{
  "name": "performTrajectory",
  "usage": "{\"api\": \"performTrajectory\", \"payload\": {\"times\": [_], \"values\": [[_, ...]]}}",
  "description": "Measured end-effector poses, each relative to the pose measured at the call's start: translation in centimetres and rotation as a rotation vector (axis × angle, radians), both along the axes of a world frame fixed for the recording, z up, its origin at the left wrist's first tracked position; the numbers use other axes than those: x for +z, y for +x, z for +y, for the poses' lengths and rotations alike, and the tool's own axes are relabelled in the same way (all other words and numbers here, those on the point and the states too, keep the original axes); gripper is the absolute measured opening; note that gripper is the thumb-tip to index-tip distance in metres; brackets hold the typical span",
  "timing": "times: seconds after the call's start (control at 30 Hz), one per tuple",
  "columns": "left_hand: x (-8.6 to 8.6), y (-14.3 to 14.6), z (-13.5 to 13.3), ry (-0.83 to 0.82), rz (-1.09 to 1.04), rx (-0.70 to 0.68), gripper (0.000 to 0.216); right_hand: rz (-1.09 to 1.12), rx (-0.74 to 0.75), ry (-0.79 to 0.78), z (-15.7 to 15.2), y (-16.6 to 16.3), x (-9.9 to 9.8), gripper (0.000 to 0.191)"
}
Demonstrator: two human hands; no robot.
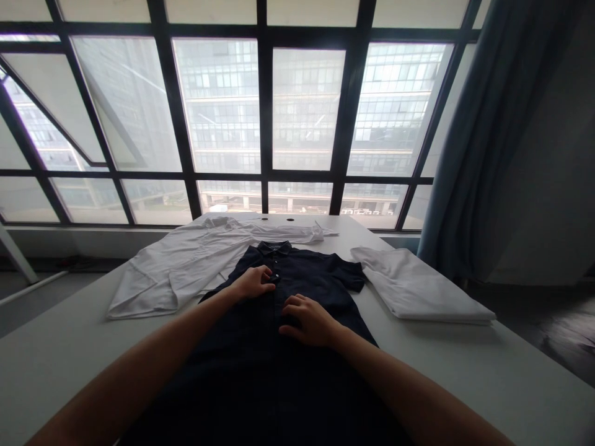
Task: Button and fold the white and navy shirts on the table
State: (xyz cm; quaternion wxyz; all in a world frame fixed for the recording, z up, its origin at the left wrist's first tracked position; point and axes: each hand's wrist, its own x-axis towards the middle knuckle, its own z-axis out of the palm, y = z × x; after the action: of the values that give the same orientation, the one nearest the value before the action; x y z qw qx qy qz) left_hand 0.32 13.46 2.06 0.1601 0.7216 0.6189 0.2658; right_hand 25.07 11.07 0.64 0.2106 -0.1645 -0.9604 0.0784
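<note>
Navy shirt (310, 267), collared, short-sleeved, pale-buttoned, lies under an unclenched right hand (310, 319); whether the left hand (253, 282) grips is unclear.

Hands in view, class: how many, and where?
2: the left hand near the buttons of the dark shirt, the right hand lower, over its front. No others show.

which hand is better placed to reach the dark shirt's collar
Probably the left hand: it is at the upper front of the dark shirt, nearer the collar, while the right hand sits lower down.
</note>
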Motion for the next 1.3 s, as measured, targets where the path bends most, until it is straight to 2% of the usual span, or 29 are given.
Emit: {"api": "performTrajectory", "payload": {"times": [0.1, 0.27, 0.33, 0.43, 0.5, 0.6, 0.77, 0.87, 1.03, 1.17, 1.3], "values": [[0.3, -2.1, 0.4, -0.031, -0.081, -0.085, 0.045, -0.024, 0.002, 0.012, 0.2, -0.1, 0.1, 0.030], [-0.2, -6.6, 1.9, 0.104, 0.140, 0.112, 0.048, -0.113, -0.085, 0.091, 1.1, -2.1, 1.4, 0.025], [-1.2, -7.8, 2.3, 0.054, 0.246, 0.151, 0.058, -0.115, -0.140, 0.138, 1.7, -3.7, 1.9, 0.029], [-2.6, -8.8, 2.4, -0.108, 0.387, 0.128, 0.071, -0.156, -0.170, 0.176, 2.8, -6.2, 2.0, 0.043], [-2.8, -9.1, 2.3, -0.193, 0.459, 0.100, 0.075, -0.208, -0.149, 0.182, 3.5, -7.5, 1.6, 0.041], [-2.1, -9.0, 2.6, -0.240, 0.556, 0.075, 0.073, -0.261, -0.097, 0.192, 4.3, -8.3, 0.8, 0.032], [-1.1, -7.5, 6.3, -0.104, 0.606, 0.092, 0.061, -0.165, -0.009, 0.180, 4.8, -7.9, -0.5, 0.038], [-1.9, -6.8, 9.2, -0.127, 0.576, 0.092, 0.062, -0.124, 0.019, 0.112, 4.9, -7.5, -1.0, 0.042], [-3.7, -7.9, 12.3, -0.211, 0.497, 0.232, 0.068, -0.111, -0.021, 0.001, 4.9, -7.4, -1.3, 0.043], [-4.1, -8.9, 12.9, -0.200, 0.488, 0.244, 0.069, -0.125, -0.041, -0.018, 4.6, -7.4, -1.5, 0.044], [-3.6, -7.9, 11.9, -0.192, 0.539, 0.258, 0.070, -0.101, -0.037, -0.010, 4.6, -7.5, -1.3, 0.043]]}}
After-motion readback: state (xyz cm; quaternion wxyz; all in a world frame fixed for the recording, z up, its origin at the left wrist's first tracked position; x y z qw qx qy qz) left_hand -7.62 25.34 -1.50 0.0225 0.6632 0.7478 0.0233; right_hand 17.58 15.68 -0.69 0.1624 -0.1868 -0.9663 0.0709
